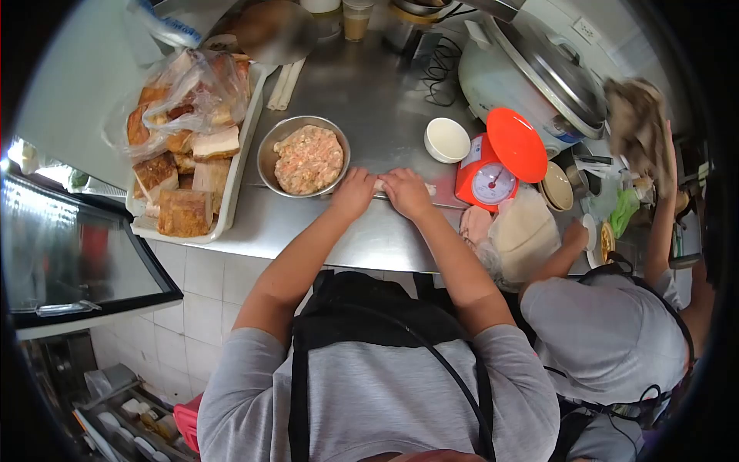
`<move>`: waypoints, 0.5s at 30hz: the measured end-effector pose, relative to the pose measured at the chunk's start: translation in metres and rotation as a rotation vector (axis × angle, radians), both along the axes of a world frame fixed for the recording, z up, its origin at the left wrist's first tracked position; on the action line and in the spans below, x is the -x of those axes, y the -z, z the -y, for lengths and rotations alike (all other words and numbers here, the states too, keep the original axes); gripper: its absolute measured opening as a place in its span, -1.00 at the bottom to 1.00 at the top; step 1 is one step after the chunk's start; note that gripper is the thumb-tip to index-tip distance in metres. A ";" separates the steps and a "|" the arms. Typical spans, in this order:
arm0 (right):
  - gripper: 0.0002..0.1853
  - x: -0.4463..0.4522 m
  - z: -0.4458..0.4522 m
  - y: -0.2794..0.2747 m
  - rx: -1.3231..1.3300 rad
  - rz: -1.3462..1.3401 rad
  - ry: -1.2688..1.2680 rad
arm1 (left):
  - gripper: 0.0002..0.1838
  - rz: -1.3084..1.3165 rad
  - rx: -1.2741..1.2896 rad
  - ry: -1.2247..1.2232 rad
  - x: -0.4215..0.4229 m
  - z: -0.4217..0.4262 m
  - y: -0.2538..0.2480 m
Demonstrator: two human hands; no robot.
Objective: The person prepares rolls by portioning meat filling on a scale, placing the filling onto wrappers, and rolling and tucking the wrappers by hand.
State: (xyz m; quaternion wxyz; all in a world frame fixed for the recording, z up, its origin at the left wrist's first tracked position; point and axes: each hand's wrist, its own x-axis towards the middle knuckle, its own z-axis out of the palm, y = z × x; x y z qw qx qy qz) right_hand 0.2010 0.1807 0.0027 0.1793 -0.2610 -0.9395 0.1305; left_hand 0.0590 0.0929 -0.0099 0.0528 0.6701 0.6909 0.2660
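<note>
My left hand (354, 192) and my right hand (406, 192) are side by side on the steel table, fingers curled over a thin pale roll (379, 185) that shows between them. A whitish end of it, or a scrap, sticks out right of my right hand. Left of my hands stands a metal bowl (265, 163) of minced meat (309, 159). Beyond my right hand are a white bowl (447, 140) and a red scale (486, 179) with an orange-red pan. A stack of pale round sheets (526, 235) lies in plastic beside pink meat (476, 223).
A white tray (248, 146) at left holds roasted meat pieces under a plastic bag. A large lidded cooker (531, 77) stands at the back right. A co-worker in grey (616, 331) is close on my right. A glass door (77, 246) stands open at left.
</note>
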 end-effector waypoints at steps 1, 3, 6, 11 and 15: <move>-0.75 -0.001 0.002 0.000 -0.027 -0.022 0.004 | -0.70 0.008 0.016 0.005 0.001 -0.002 0.000; -0.72 -0.003 0.007 -0.001 -0.083 -0.069 0.014 | -0.70 0.023 0.047 0.018 0.004 -0.003 0.000; -0.67 -0.002 0.005 0.000 -0.112 -0.007 0.045 | -0.70 0.037 0.007 0.033 0.006 -0.004 0.004; -0.61 0.002 -0.007 -0.008 -0.129 0.162 -0.036 | -0.55 -0.068 -0.122 -0.048 -0.001 -0.001 -0.004; -0.58 -0.006 0.000 -0.016 -0.138 0.196 -0.065 | -0.50 -0.005 -0.267 -0.119 -0.021 0.037 -0.028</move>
